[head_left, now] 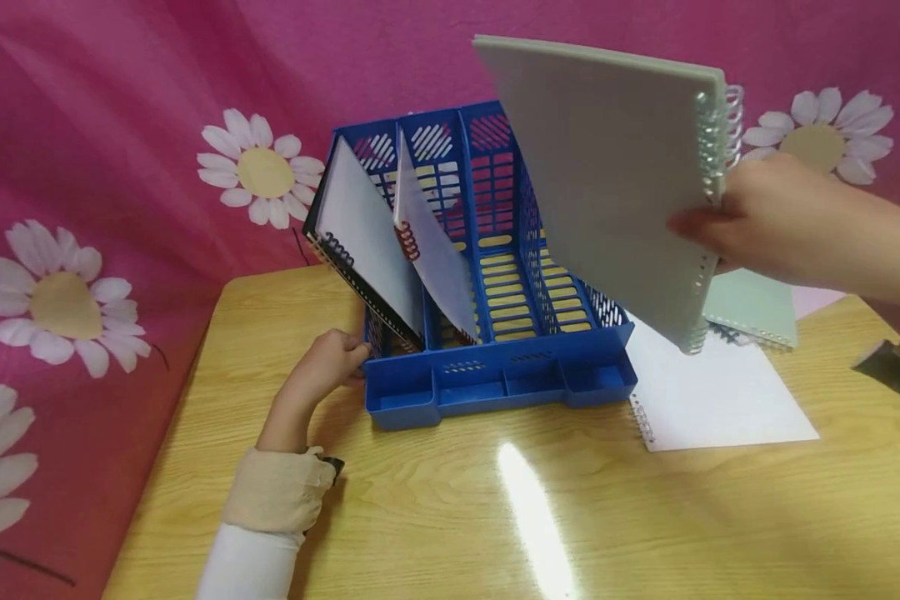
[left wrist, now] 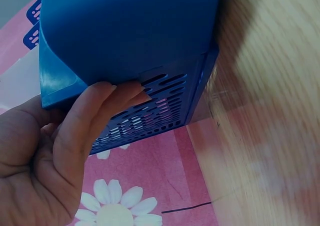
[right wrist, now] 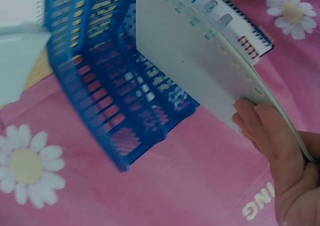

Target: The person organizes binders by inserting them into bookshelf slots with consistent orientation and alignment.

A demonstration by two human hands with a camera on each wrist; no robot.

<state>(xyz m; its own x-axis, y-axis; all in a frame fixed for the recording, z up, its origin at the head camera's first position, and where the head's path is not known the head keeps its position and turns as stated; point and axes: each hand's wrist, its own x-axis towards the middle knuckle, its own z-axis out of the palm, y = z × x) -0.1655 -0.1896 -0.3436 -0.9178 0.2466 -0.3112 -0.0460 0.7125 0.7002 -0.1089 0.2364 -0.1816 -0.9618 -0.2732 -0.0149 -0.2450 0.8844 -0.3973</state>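
Pale grey-green covers and a clear coil mark the spiral notebook pinched in the person's right hand, thumb on one face and fingers on the other, along the coiled edge. It is raised and tilted at the right side of a blue plastic desk organiser, hiding part of its right-hand slots from the head view; whether the two touch, I cannot tell. The left hand grips the organiser's front left corner, fingers against the outer side wall.

Upright dividers split the organiser into slots, with small trays along the front. A black-edged notebook leans in the leftmost slot, its corner jutting past the side; a red-coiled notebook leans in the next. Just right of the organiser, a white spiral notebook lies on the wood-grain table, with a light green notebook and something pink behind it. Pink daisy-print cloth hangs behind.
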